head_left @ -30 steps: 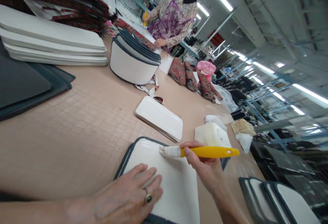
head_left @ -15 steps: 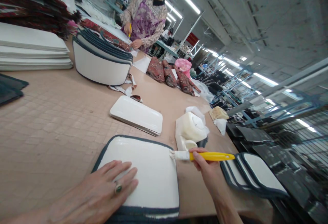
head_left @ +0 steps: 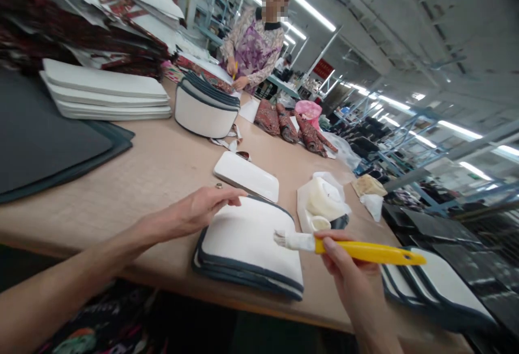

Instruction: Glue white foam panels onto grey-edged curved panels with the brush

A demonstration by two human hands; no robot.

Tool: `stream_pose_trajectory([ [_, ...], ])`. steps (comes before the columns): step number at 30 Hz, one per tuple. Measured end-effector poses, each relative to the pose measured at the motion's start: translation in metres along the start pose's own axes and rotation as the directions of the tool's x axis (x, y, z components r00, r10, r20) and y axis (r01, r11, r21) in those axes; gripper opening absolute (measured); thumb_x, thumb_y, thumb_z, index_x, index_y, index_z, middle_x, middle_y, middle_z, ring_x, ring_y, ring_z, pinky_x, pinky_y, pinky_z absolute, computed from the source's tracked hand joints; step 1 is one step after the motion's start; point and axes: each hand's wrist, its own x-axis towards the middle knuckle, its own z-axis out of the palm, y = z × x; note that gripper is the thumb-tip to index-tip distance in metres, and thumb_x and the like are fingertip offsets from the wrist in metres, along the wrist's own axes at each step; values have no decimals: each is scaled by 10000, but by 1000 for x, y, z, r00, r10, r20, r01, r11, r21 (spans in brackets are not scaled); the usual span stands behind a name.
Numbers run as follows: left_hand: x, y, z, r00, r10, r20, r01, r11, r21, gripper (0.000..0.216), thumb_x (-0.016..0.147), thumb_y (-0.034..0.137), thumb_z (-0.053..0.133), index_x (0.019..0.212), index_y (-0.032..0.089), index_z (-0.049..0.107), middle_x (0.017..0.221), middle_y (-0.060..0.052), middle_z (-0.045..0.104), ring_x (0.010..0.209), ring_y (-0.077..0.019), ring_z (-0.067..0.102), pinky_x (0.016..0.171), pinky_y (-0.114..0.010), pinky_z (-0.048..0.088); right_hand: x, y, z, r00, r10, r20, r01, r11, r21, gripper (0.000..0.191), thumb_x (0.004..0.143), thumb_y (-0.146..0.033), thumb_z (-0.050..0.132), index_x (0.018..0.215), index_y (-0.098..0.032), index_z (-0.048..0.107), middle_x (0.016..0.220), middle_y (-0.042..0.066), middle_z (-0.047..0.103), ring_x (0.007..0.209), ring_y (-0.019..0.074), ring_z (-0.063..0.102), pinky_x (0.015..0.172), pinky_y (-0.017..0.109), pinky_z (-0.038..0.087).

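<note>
The right hand (head_left: 351,270) grasps a yellow-handled brush (head_left: 371,251), fingers wrapped near its ferrule, while the left hand (head_left: 198,211) has its fingertips at the far left corner of the panel stack (head_left: 253,235); I cannot tell whether they pinch it or only rest there.

The panel stack lies on a tan table (head_left: 170,157), close to the near edge. Far beyond it stretches a large workshop with strip lights (head_left: 312,11) and blue metal framing.

The panel stack's top is white, smooth and round-cornered, bordered in dark blue-grey, with more dark-edged layers beneath. The brush's pale bristles are over its right part; contact is unclear.

Just beyond the panel stack lies a slim white panel (head_left: 246,175); beyond its right corner stands a white container (head_left: 324,197). Farther beyond are a curved stack (head_left: 206,113), patterned fabric rolls (head_left: 290,124) and a person (head_left: 253,46) in a purple apron. Dark sheets (head_left: 48,132) lie left of the panel stack. To its right are more edged panels (head_left: 450,278), partly hidden by the right hand and brush handle.
</note>
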Motion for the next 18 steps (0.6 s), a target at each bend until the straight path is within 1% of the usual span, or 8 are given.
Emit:
stream_pose_trajectory([
  [2,-1,-4,0,998,-25,-50,20,994,-103,409,863,86,329,1248,139,454,974,-61,653,913,-143,594,845,-267,436,-7,-11,25,991,-26,129,32,999,-41,166,693,-372,657,722,-209,672,492,-46,470,455,84,387,429,211,295],
  [5,-4,-11,8,1000,4,-1,-4,975,-221,481,823,39,327,1289,137,398,948,-55,656,883,-133,599,831,-277,445,-14,-22,61,954,-65,293,99,990,-103,144,718,-342,617,725,-209,672,546,-39,503,483,90,400,459,219,325],
  [8,-7,-16,15,998,26,56,-14,976,-219,506,813,41,356,1303,164,389,931,-47,663,864,-145,599,812,-286,448,-19,-28,88,900,-65,430,134,982,-131,133,753,-309,569,738,-201,646,587,-38,523,529,99,423,514,226,354],
  [11,-8,-17,15,996,50,69,-35,979,-202,523,808,41,362,1318,156,377,937,-60,665,854,-161,597,795,-293,447,-20,-29,105,835,-71,546,163,979,-122,139,760,-295,539,725,-189,621,622,-25,551,573,112,460,544,231,376],
  [13,-8,-16,14,997,48,62,-36,982,-187,516,809,49,369,1314,153,387,921,-56,664,835,-158,593,784,-286,447,-19,-28,110,804,-72,590,176,977,-121,138,754,-293,534,711,-187,611,625,-17,563,596,124,481,556,237,384],
  [14,-8,-16,14,997,46,61,-34,983,-182,509,813,55,376,1311,158,392,913,-51,664,824,-153,592,779,-279,447,-18,-28,110,800,-70,596,181,975,-128,135,751,-291,536,706,-187,609,627,-14,568,611,130,491,563,240,386],
  [15,-8,-15,14,997,45,65,-33,983,-182,506,815,58,381,1310,165,394,905,-43,664,812,-147,591,773,-273,447,-18,-28,110,807,-70,587,184,973,-137,133,749,-289,537,701,-188,608,632,-10,574,625,135,498,569,243,386],
  [18,-9,-14,14,997,43,71,-29,981,-193,505,821,53,380,1312,173,389,913,-42,666,817,-141,594,770,-263,446,-17,-26,100,859,-63,508,170,971,-168,129,739,-290,553,705,-190,626,640,-8,585,630,138,503,568,244,382],
])
